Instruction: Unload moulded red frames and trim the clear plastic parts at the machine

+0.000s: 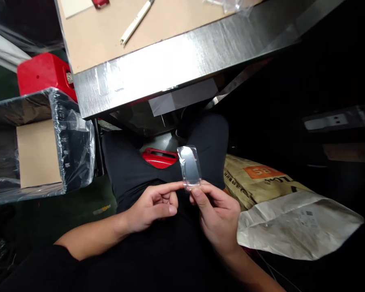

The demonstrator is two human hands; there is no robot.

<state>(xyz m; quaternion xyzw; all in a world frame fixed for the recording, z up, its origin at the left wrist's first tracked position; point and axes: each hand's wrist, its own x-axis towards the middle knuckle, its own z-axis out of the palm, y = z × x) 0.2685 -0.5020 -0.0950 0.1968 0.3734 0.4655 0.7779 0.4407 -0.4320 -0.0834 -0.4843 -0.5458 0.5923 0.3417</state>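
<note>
Holds a small clear plastic piece (190,164) over dark trousers (208,140), on the near side of the surface (246,42), with its far end pointing that way. Pinches the near edge in the right grip (217,213), closed thumb against fingers. Touches the near left corner with the outstretched index finger of the left grip (155,205), otherwise loosely curled, thumb apart, with nothing visibly grasped.

Sits facing the surface, metal-edged and topped with brown board (93,48). Has a pale, slim tool (136,23) lying aslant on that board, with crumpled clear film (231,5) farther right. Has two more clear pieces (101,82) side by side on the metal edge, near the left corner.

Has a plastic-covered box (73,156) at left, with a cardboard sheet (38,154) inside and a red container (41,75) just beyond. Has a printed yellowish sack (241,186) at right, beside the trousers, meeting a pale crumpled bag (280,227). Cannot tell if joined.
</note>
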